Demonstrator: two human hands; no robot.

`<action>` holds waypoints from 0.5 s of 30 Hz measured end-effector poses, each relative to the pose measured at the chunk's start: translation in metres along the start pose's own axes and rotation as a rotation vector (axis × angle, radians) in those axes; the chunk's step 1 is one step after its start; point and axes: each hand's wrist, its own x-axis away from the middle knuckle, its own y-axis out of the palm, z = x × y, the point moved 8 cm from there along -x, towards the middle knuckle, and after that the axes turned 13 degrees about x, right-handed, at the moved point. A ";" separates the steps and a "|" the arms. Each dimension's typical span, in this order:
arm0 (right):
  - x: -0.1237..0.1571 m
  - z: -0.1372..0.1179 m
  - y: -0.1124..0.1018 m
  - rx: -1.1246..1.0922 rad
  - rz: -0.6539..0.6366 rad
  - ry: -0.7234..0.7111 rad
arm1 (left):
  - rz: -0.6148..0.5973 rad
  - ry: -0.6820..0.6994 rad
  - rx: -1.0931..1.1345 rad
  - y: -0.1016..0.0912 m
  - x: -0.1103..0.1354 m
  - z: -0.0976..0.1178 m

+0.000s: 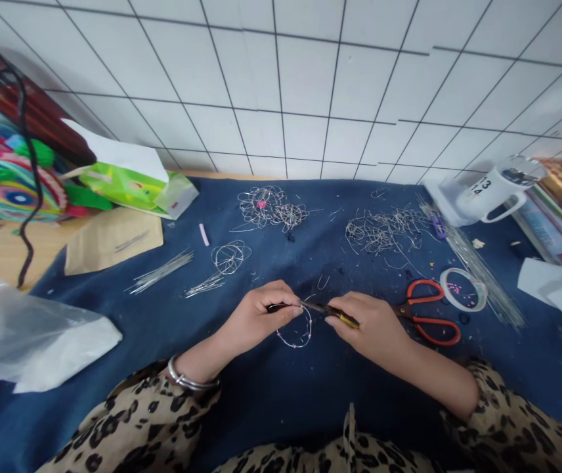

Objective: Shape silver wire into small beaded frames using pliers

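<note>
Head view: the left hand (259,309) pinches a beaded wire ring (309,336) near its top, above the desk (49,244), seemingly to steady the spot where the pliers (344,316) meet it. The right hand (372,325) is wrapped around the pliers' yellow-and-black handle; the two hands are apart, the tool's tip reaching the left fingertips (something dark shows there too, and I cannot tell what). Scissors (426,320) and a round dish (482,301) with pink bits sit on the right, probably for easy reach. Wire tangles (382,231) lie farther back, perhaps to leave working room. The white mug (490,195) reads "13" above "14"; the green packet's (123,187) print is illegible.
</note>
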 end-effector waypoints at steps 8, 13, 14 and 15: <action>0.005 -0.007 -0.006 0.135 0.103 -0.045 | 0.016 0.030 -0.052 0.001 0.000 0.001; 0.004 -0.006 -0.005 0.162 0.071 -0.009 | 0.057 0.051 -0.130 0.002 0.000 0.004; 0.004 -0.005 -0.005 0.163 0.063 0.002 | 0.062 0.044 -0.137 0.002 0.000 0.004; 0.004 -0.005 -0.004 0.161 0.056 0.012 | 0.063 0.038 -0.139 0.002 0.000 0.004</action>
